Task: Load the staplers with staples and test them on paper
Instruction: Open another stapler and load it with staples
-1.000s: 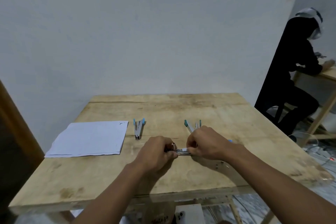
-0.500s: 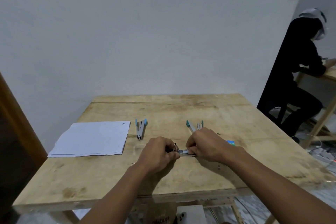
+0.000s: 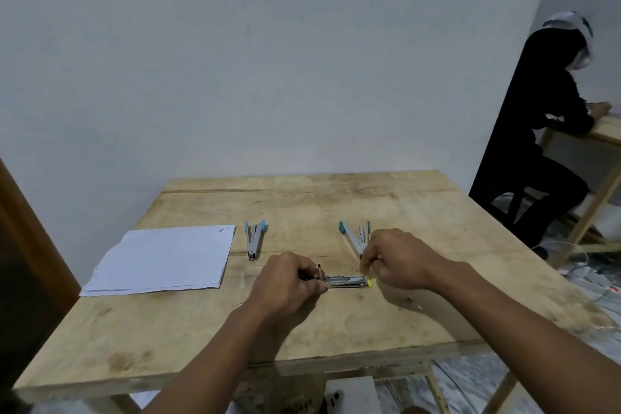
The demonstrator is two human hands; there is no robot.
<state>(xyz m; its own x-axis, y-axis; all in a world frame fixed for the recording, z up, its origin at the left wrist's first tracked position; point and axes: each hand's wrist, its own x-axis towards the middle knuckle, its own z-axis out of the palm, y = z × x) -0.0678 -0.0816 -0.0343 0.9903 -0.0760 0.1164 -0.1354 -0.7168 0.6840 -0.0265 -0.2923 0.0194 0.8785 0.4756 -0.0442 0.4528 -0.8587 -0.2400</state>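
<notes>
Low centre of frame, on the counter (image 3: 336,339): yellow-tipped stapler (image 3: 346,281) lying left-right, left hand (image 3: 289,282) clamped on its left end, right hand (image 3: 396,259) pinched shut just beside the right tip, contents unclear.

1. Wall (image 3: 268,60): plain, pale grey-white, faintly smudged, running behind my table and meeting a second wall at a corner on the right.
2. Table (image 3: 336,323): bare light plywood, scuffed and stained, front edge nearest me.
3. Dark brown wooden panel (image 3: 30,265): at my left edge; door or cupboard, I cannot tell.
4. Second wooden table (image 3: 605,134): far right, pale frame legs.
5. Seated person (image 3: 537,131): in black, at that second table, turned away from me.
6. Floor (image 3: 470,386): pale, patterned, with cables (image 3: 591,276) lying to my right.
7. Light: dim, even, soft shadows.
</notes>
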